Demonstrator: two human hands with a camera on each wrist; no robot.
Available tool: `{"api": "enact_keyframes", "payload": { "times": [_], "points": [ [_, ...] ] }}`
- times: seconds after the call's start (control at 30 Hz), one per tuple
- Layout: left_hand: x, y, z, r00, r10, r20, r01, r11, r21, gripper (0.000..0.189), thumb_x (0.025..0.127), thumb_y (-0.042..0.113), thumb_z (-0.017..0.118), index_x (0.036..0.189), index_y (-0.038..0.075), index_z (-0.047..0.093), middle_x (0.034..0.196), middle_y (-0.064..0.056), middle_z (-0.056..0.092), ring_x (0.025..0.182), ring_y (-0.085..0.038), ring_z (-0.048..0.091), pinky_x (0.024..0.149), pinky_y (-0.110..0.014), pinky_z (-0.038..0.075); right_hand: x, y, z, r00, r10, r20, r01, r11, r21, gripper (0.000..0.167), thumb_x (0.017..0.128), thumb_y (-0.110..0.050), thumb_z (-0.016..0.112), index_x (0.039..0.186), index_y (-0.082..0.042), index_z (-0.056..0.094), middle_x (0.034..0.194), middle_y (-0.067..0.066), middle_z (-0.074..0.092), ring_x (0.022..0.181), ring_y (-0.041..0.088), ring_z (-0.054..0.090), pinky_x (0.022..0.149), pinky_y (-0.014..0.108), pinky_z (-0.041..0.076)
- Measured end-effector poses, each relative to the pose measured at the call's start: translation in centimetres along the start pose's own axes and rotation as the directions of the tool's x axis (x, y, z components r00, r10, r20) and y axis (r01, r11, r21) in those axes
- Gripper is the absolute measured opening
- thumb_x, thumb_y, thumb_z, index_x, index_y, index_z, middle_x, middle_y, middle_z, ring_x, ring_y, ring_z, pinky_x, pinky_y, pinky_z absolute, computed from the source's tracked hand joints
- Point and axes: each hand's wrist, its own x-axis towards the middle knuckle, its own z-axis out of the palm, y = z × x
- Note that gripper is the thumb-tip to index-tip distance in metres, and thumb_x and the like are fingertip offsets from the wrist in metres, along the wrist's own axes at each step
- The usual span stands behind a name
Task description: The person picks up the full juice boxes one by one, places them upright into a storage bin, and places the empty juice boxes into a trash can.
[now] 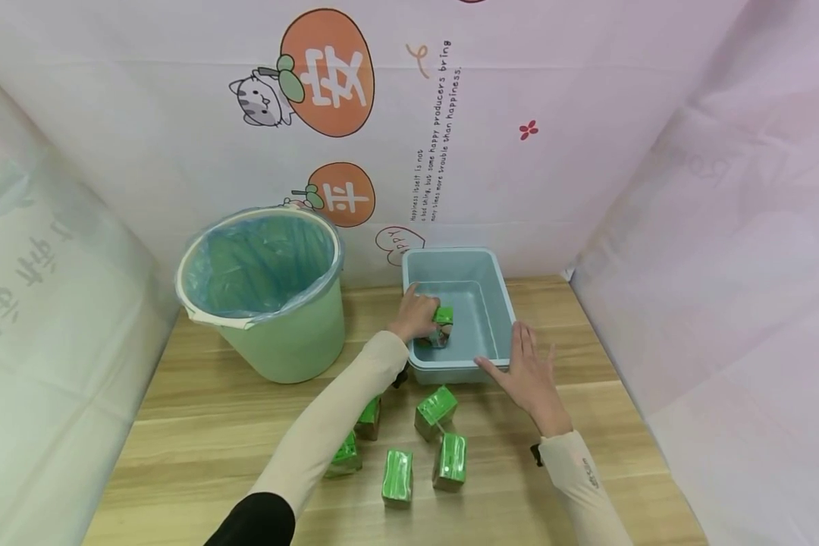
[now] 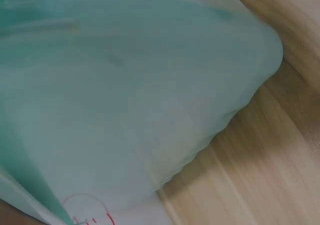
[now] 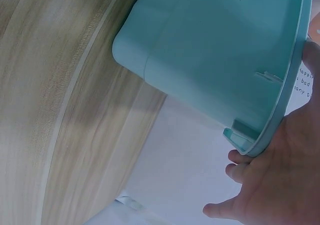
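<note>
A light-blue plastic bin [image 1: 458, 364] stands against the back wall. My left hand [image 1: 416, 315] reaches over its left rim and grips a small green-topped carton [image 1: 444, 317] inside, low at the front left. My right hand [image 1: 528, 379] rests at the bin's front right corner, thumb on the front rim and fingers spread along the right side. In the right wrist view, the fingertips show just past the rim of the bin [image 3: 210, 60]. Several like cartons stand on the table in front, among them one carton [image 1: 436, 409] nearest the bin and another carton [image 1: 398, 478] closest to me.
A green bucket [image 1: 290, 341] lined with a blue plastic bag stands left of the bin. My left forearm passes over two cartons, partly hiding a carton [image 1: 344, 457]. Printed white cloth [image 1: 519, 189] encloses the wooden table [image 1: 532, 500] at the back and sides.
</note>
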Motion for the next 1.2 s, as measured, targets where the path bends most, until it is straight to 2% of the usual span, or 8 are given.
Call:
{"api": "enact_keyframes", "payload": {
  "times": [0.23, 0.57, 0.67, 0.7, 0.8, 0.9, 1.07, 1.2],
  "points": [
    [0.0, 0.1, 0.0, 1.000, -0.005, 0.024, 0.003, 0.997, 0.073, 0.026, 0.092, 0.031, 0.085, 0.092, 0.011, 0.070, 0.075, 0.001, 0.066, 0.078, -0.019, 0.067, 0.128, -0.053, 0.021, 0.0, 0.1, 0.0, 1.000, 0.000, 0.001, 0.000, 1.000, 0.006, 0.115, 0.102, -0.069, 0.052, 0.164, 0.010, -0.002, 0.173, 0.030, 0.000, 0.161, 0.044, 0.000, 0.118, 0.077, -0.008],
    [0.0, 0.3, -0.3, 0.997, -0.035, 0.062, 0.028, 0.995, 0.100, 0.022, 0.093, 0.026, 0.083, 0.095, 0.009, 0.070, 0.082, -0.002, 0.070, 0.085, -0.022, 0.070, 0.128, -0.051, 0.019, 0.1, 0.0, 0.0, 1.000, -0.007, -0.005, 0.007, 1.000, 0.006, 0.115, 0.102, -0.069, 0.053, 0.164, 0.011, -0.001, 0.172, 0.031, 0.002, 0.161, 0.045, 0.001, 0.118, 0.078, -0.008],
    [-0.3, 0.1, -0.7, 0.999, -0.016, 0.042, 0.016, 1.000, -0.002, 0.027, 0.094, 0.026, 0.084, 0.107, 0.006, 0.073, 0.098, -0.006, 0.075, 0.098, -0.023, 0.070, 0.128, -0.050, 0.021, 0.1, 0.0, -0.1, 1.000, -0.003, 0.002, 0.003, 1.000, 0.004, 0.115, 0.102, -0.070, 0.052, 0.164, 0.011, -0.002, 0.172, 0.031, 0.001, 0.161, 0.045, 0.000, 0.118, 0.078, -0.009],
    [-0.4, 0.0, -0.9, 1.000, -0.008, 0.029, 0.010, 0.999, -0.049, 0.031, 0.094, 0.026, 0.083, 0.113, 0.004, 0.073, 0.105, -0.008, 0.076, 0.103, -0.024, 0.069, 0.127, -0.049, 0.025, 0.1, 0.1, -0.1, 1.000, -0.002, 0.003, 0.002, 1.000, 0.006, 0.115, 0.102, -0.070, 0.052, 0.164, 0.011, -0.001, 0.172, 0.031, 0.001, 0.160, 0.045, 0.000, 0.117, 0.078, -0.009],
    [-1.5, -0.9, -1.5, 1.000, 0.000, -0.012, -0.003, 0.981, -0.196, 0.044, 0.095, 0.024, 0.082, 0.130, 0.002, 0.069, 0.126, -0.011, 0.073, 0.120, -0.026, 0.064, 0.119, -0.044, 0.038, 0.2, -0.1, 0.0, 1.000, -0.002, 0.008, 0.002, 1.000, 0.011, 0.115, 0.102, -0.070, 0.052, 0.163, 0.013, 0.000, 0.172, 0.032, 0.000, 0.160, 0.046, 0.000, 0.117, 0.079, -0.008],
    [-2.5, -1.9, -2.3, 0.999, -0.014, -0.038, 0.003, 0.960, -0.280, 0.052, 0.096, 0.025, 0.081, 0.140, 0.003, 0.064, 0.136, -0.012, 0.068, 0.126, -0.027, 0.061, 0.109, -0.040, 0.049, 0.3, -0.2, 0.0, 1.000, -0.007, 0.005, 0.007, 1.000, 0.018, 0.115, 0.102, -0.070, 0.052, 0.163, 0.013, 0.001, 0.171, 0.033, -0.001, 0.160, 0.048, 0.001, 0.116, 0.080, -0.008],
    [-3.9, -3.3, -3.3, 0.998, -0.043, -0.046, 0.022, 0.926, -0.376, 0.056, 0.097, 0.028, 0.080, 0.145, 0.006, 0.059, 0.144, -0.012, 0.061, 0.133, -0.027, 0.057, 0.112, -0.042, 0.047, 0.6, -0.2, 0.0, 1.000, -0.012, 0.017, 0.012, 1.000, 0.017, 0.116, 0.102, -0.070, 0.051, 0.163, 0.013, -0.002, 0.171, 0.033, -0.002, 0.159, 0.048, 0.000, 0.116, 0.079, -0.009],
    [-5.0, -3.9, -3.7, 0.996, -0.048, -0.073, 0.013, 0.906, -0.423, 0.063, 0.095, 0.028, 0.082, 0.147, 0.003, 0.056, 0.152, -0.016, 0.054, 0.143, -0.032, 0.048, 0.119, -0.045, 0.040, 0.6, -0.2, 0.2, 1.000, -0.008, 0.021, 0.008, 1.000, 0.016, 0.116, 0.102, -0.070, 0.051, 0.163, 0.013, -0.002, 0.171, 0.033, -0.003, 0.159, 0.049, 0.000, 0.115, 0.080, -0.009]
  ]
}}
